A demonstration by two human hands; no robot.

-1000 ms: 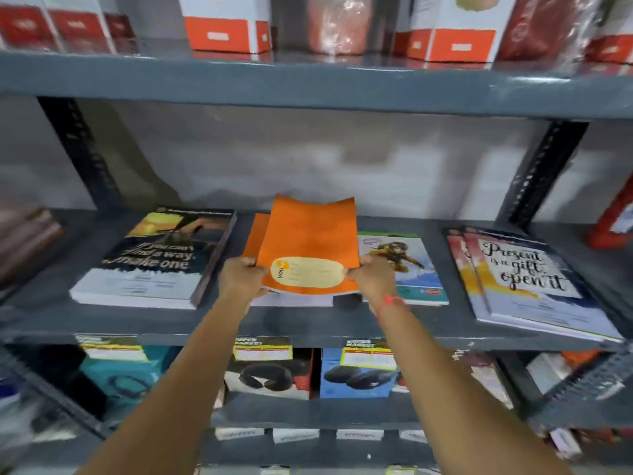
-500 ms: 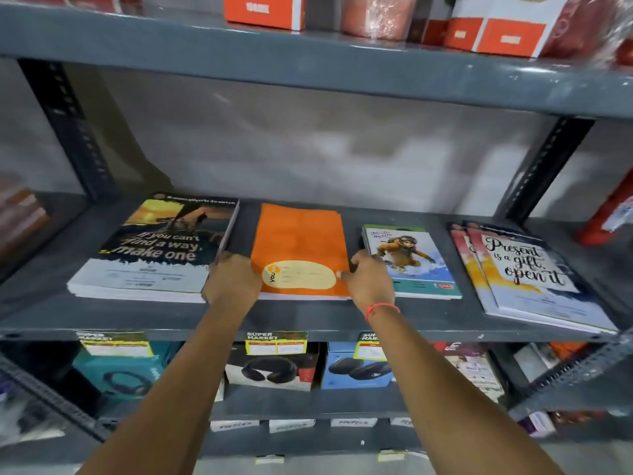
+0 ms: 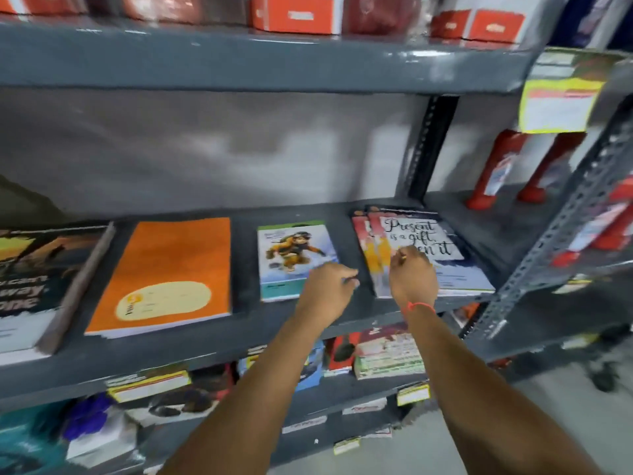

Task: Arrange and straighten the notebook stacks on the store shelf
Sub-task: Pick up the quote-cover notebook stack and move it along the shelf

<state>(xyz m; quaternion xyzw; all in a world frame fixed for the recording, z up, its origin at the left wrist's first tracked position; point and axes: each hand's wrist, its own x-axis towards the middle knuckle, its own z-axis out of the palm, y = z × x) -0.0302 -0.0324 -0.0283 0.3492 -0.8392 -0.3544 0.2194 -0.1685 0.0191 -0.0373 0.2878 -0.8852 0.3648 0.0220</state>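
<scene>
Head view: grey shelf [image 3: 212,341] carried four notebook stacks in a row
Dark stack [image 3: 41,286]: far left, partly cut off
Orange stack [image 3: 171,269]: flat, just right of it
Monkey stack [image 3: 291,255]: mid-shelf, apart from both neighbours
Gift stack [image 3: 442,241]: far right, top copies fanned askew
Left hand [image 3: 329,289]: fingers loosely curled, holding nothing, over the monkey stack's near right corner
Right hand [image 3: 412,272]: fingers curled over the gift stack; grip cannot be told

Four notebook stacks flat on the grey shelf [image 3: 191,347]

From left: dark quote-cover stack [image 3: 30,289]; tidy orange stack [image 3: 164,275]; small monkey-cover stack [image 3: 291,255]; far right, "Present is a gift" stack [image 3: 442,241] with its top notebook offset from those beneath
</scene>
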